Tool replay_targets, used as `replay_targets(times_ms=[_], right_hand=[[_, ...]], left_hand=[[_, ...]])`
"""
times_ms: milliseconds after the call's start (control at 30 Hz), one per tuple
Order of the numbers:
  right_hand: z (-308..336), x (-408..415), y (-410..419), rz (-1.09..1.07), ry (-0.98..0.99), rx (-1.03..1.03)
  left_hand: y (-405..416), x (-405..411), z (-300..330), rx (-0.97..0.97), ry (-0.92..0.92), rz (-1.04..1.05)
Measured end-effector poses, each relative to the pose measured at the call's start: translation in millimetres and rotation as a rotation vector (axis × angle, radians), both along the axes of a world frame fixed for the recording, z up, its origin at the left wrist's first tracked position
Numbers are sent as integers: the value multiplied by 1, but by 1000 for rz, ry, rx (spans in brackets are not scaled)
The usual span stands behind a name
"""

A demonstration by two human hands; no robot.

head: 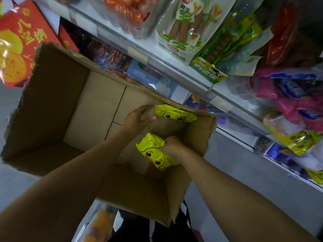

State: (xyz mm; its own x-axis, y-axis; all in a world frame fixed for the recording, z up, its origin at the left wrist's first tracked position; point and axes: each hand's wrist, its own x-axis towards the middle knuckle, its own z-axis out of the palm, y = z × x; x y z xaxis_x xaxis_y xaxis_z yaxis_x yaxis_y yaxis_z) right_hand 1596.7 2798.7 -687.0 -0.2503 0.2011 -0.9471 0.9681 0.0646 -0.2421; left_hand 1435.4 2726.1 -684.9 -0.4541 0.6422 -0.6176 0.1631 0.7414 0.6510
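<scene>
Head camera, looking down into an open cardboard box [52, 105] in a shop aisle. Both bare forearms reach into it from 6 o'clock.

The right hand [172, 145], just right of centre, has its fingers curled tight around one end of a yellow packet [153, 154] printed with a duck face. The packet hangs tilted above the box bottom, apparently being lifted out for stocking.

The left hand [138, 117], at the centre, has its fingers loosely spread and extended towards 2 o'clock. There a second yellow packet [176, 115] leans against the far wall of the box. The fingertips are at its near edge; whether they touch it cannot be told. The reach looks aimed at taking this one as well.

Apart from these two packets, the visible box bottom is bare cardboard flaps.

No surface shows under the box, and what carries it is hidden. Grey floor [244, 172] lies at 4 o'clock. A shelf [157, 62] with a pale metal edge runs diagonally from 12 to 4 o'clock, crowded with sausage packets [183, 32] and pink packs [288, 95]. A red gift box [17, 41] sits at 10 o'clock. A black bag [148, 229] lies at 6 o'clock.
</scene>
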Motion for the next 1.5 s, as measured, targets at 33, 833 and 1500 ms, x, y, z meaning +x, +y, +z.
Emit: replay_targets(times_ms=[33,833,1500], right_hand=[[-2,2,-5,26,11,-17],[114,9,-26,-409,311,-255],[376,75,36,-809,940,117]], left_hand=[[4,1,-3,17,-40,-13],[-80,-20,56,47,-287,487],[-37,6,309,416,-726,172]])
